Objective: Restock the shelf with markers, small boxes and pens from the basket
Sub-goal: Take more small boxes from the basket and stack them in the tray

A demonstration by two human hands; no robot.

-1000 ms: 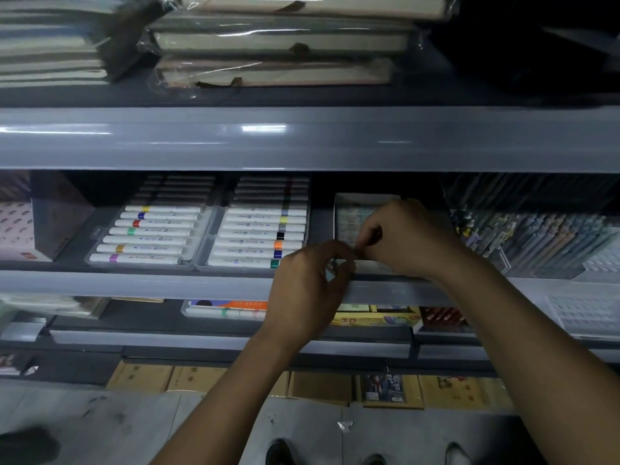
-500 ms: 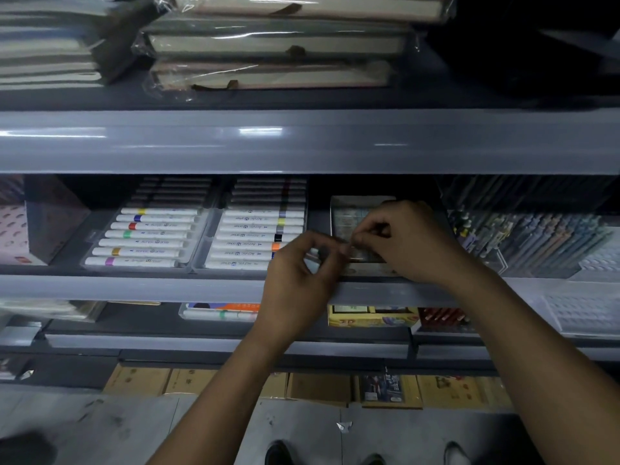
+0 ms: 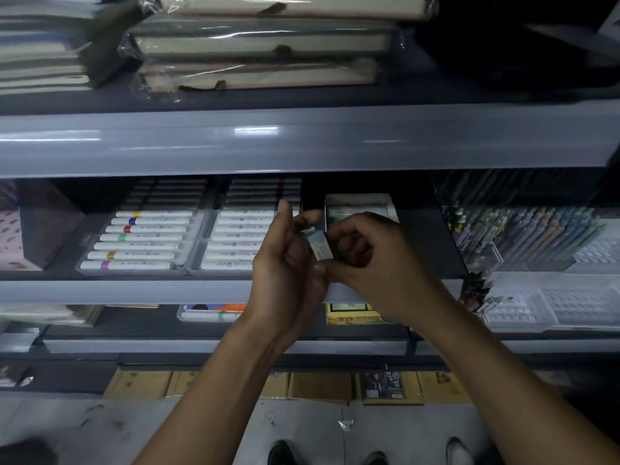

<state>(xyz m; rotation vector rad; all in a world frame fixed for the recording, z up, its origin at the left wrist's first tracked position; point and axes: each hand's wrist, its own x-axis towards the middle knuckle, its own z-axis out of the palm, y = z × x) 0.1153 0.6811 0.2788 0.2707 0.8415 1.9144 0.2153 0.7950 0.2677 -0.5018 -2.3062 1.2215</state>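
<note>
One small box (image 3: 321, 247), pale with a printed face, is held upright between both hands in front of the middle shelf (image 3: 134, 292). Right hand (image 3: 372, 260) grips it with curled fingers; left hand (image 3: 288, 263) pinches its lower edge, forefinger raised. Two marker trays (image 3: 141, 239) sit left. Half a second earlier, both hands were lower at the open carton (image 3: 360, 204).

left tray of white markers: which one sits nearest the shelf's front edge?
The purple-banded marker, last in the row; the orange-banded one lies just behind it.
</note>
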